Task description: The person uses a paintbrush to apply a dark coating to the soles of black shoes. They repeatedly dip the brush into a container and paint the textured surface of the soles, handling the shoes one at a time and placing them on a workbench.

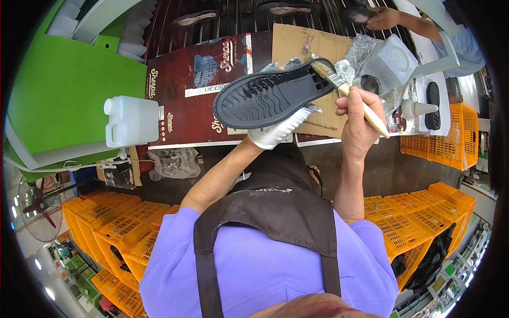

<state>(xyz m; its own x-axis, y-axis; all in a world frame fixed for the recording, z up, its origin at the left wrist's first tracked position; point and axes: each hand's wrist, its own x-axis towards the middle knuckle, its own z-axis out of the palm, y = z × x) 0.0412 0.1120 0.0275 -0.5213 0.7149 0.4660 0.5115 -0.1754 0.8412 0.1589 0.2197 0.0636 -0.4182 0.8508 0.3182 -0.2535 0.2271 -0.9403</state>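
Observation:
A dark grey shoe sole (268, 100) is held up over the work surface, its ribbed inner face toward me. My left hand (278, 131), in a white glove, grips it from beneath, the fingers partly hidden behind the far edge. Wet-looking black streaks mark the ribs. My right hand (356, 119), bare, is closed round the pale wooden handle of a flat brush (340, 84). The yellowish bristles touch, or hover just over, the sole's right end, beside its small open cells. Behind the brush lies a dark round opening of a cut translucent plastic jug (389, 62).
Printed dark-red cardboard (183, 114) and brown cardboard (286, 40) cover the bench. A white jug (131, 122) stands left; a squeeze bottle (416, 108) and another sole (433, 106) lie right. Beyond, soles (196, 18) rest on rollers near a co-worker's hand (383, 18). Orange crates (440, 135) surround me.

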